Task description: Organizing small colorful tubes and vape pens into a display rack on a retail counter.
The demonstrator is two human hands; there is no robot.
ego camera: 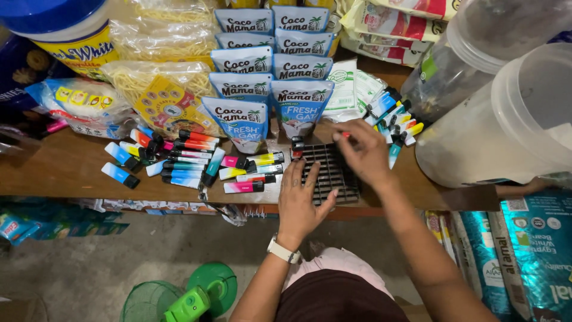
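1. Brown wooden tabletop [65,170] crowded with shop goods, grey floor below, green fan [190,301] down there.
2. Far left: big tub with blue lid [65,30], bagged noodles [164,89] just beside.
3. Left of centre: loose heap of colourful pen-shaped sticks [190,161] lying flat, some touching.
4. Behind, rows of blue-and-white pouches [271,71] overlapping toward the tabletop's front.
5. Centre: black slotted tray [330,170] flat near the front edge, a few sticks already slotted at its top left corner.
6. Left hand [301,200], watch at the wrist, spread open and pressed flat on the tray's left part, gripping nothing.
7. Right hand [363,152] over the tray's far edge, fingertips pinched on a small red-tipped stick [344,136].
8. Right: second pile of sticks [393,122], then large translucent plastic jars [506,119]; teal sacks [530,256] below.
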